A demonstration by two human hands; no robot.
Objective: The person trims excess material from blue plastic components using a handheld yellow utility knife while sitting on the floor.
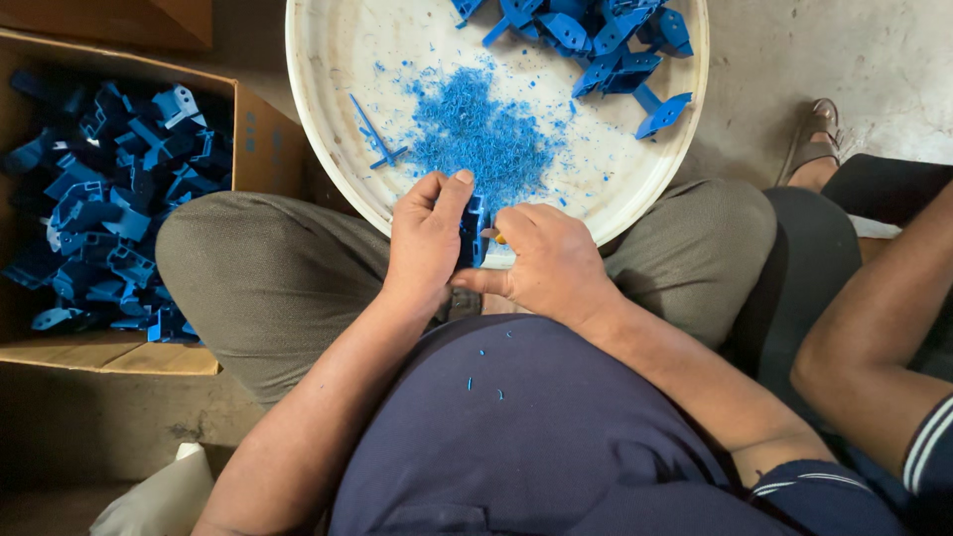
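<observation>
My left hand (425, 243) grips a small blue plastic part (473, 230) over the near rim of a large white round basin (328, 149). My right hand (548, 266) presses against the same part from the right, fingers curled around a small tool with an orange bit showing (500, 238); most of the tool is hidden. A heap of blue plastic shavings (476, 134) lies in the basin just beyond my hands. Several more blue plastic parts (596, 40) are piled at the basin's far side.
A cardboard box (260, 139) full of blue plastic parts (109, 199) stands to my left. Another person's arm (874, 337) and sandalled foot (814, 144) are at the right. A white bag (159, 496) lies at bottom left. The basin rests on my knees.
</observation>
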